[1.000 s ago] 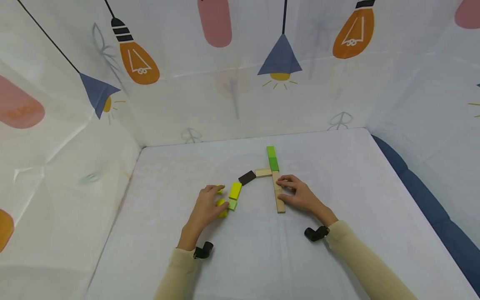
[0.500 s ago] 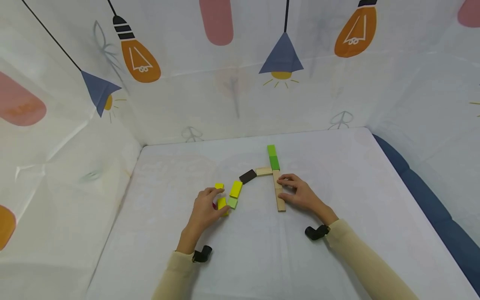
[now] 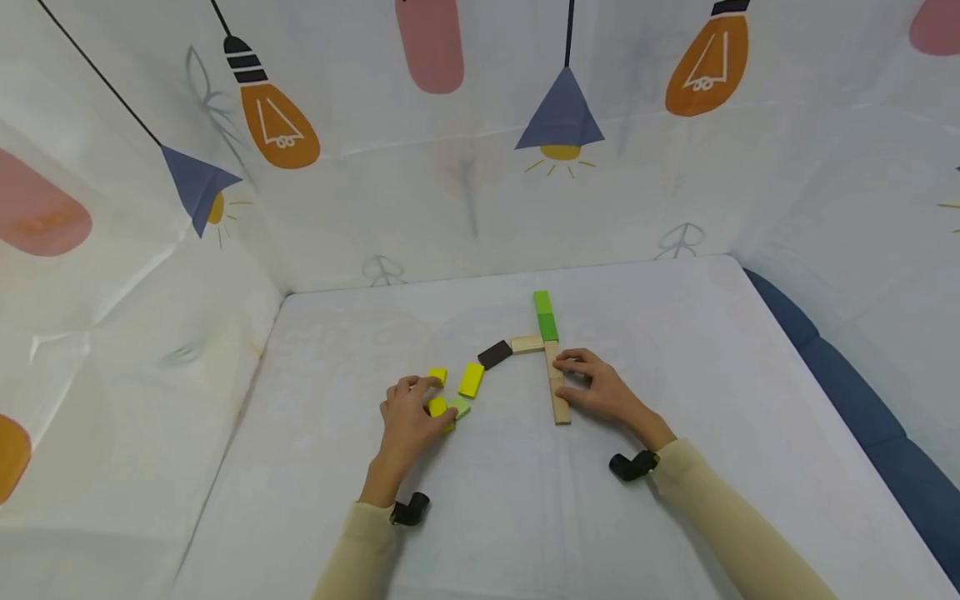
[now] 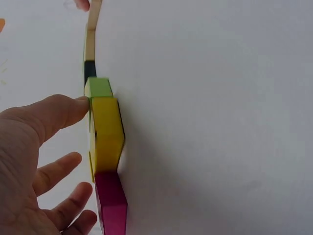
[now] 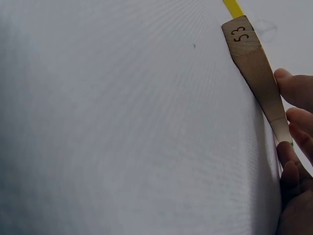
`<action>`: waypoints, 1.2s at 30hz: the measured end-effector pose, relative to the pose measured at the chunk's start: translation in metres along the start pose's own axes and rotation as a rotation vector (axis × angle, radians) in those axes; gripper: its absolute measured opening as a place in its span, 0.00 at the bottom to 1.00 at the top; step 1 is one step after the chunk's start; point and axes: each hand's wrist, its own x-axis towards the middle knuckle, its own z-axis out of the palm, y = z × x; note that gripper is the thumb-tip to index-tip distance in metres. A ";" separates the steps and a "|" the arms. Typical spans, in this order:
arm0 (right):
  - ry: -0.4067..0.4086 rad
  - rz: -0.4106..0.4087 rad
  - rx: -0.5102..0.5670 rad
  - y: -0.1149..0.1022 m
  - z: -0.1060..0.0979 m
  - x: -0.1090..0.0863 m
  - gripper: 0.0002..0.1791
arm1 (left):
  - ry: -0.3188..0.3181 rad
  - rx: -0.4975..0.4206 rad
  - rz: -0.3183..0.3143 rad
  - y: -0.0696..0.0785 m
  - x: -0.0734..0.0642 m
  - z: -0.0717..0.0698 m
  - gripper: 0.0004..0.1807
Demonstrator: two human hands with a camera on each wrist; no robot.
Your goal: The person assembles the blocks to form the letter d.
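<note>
My left hand (image 3: 408, 421) is beside several coloured blocks, its thumb touching the edge of a light green block (image 3: 462, 407). Yellow blocks (image 3: 438, 407) lie next to that thumb, and another yellow block (image 3: 437, 377) is by the fingertips. In the left wrist view a magenta block (image 4: 112, 203) adjoins the yellow one; the hand hides it in the head view. My right hand (image 3: 606, 395) has its fingertips against the side of two plain wooden blocks (image 3: 561, 408) set end to end. The right wrist view shows "53" on a wooden block's end (image 5: 240, 35).
A yellow block (image 3: 471, 381), a dark brown block (image 3: 495, 355) and a plain block (image 3: 527, 344) form a curve towards the wooden line. Two green blocks (image 3: 545, 315) extend that line at the far end. White cloth (image 3: 510, 517) covers the table; a printed curtain (image 3: 480, 192) stands behind.
The light green block has turned and shifted slightly left, away from under the larger yellow block. My left hand has moved a little left. My right hand stays in place.
</note>
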 end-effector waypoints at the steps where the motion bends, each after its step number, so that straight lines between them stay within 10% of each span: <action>1: 0.002 -0.003 0.002 0.000 0.000 0.000 0.26 | -0.006 0.001 -0.010 -0.003 0.000 -0.002 0.29; 14: -0.023 0.019 0.022 -0.005 -0.002 0.001 0.26 | 0.012 0.001 -0.077 -0.028 0.007 -0.023 0.27; 25: -0.013 0.006 0.026 -0.008 -0.003 0.000 0.26 | -0.008 0.006 -0.051 -0.013 0.008 -0.007 0.46; 36: -0.017 0.003 0.017 -0.004 -0.003 0.000 0.26 | 0.007 0.020 -0.110 -0.026 0.014 -0.013 0.42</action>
